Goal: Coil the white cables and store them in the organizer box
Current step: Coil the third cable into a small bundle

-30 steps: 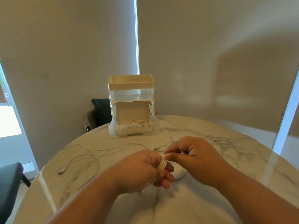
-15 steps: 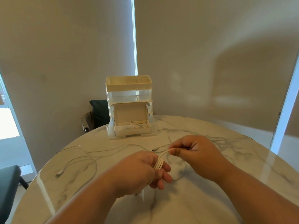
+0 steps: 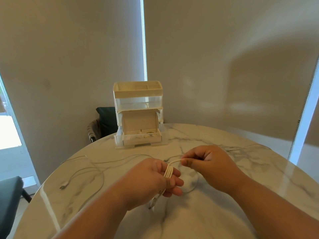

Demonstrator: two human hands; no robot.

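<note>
My left hand (image 3: pixel 151 180) is nearest, back up, with the white cable (image 3: pixel 168 171) wound in several side-by-side turns round its fingers. It grips the coil; the thumb is hidden. The cable's connector end (image 3: pixel 152 203) hangs out below this hand, just over the marble table (image 3: pixel 259 195).

My right hand (image 3: pixel 208 166) is just right of the left and a bit farther out, not touching it. Thumb and forefinger pinch the same cable, the other fingers curled. One short strand runs from the coil to that pinch. The rest of the cable loops on the tabletop under and beyond my right hand.

Left of my left hand a second white cable (image 3: pixel 82 171) lies loose on the table, its plug (image 3: pixel 63 186) toward the left edge. Thin cable also trails beyond my right hand, toward the right rim.

Farther out, past both hands and slightly left, stands the organizer box (image 3: pixel 138 94), bottom drawer pulled open, with an open cardboard box (image 3: pixel 140 123) sitting in it. What is in it is too small to tell. Behind the table, left of the organizer, there is a dark chair (image 3: pixel 105 121).
</note>
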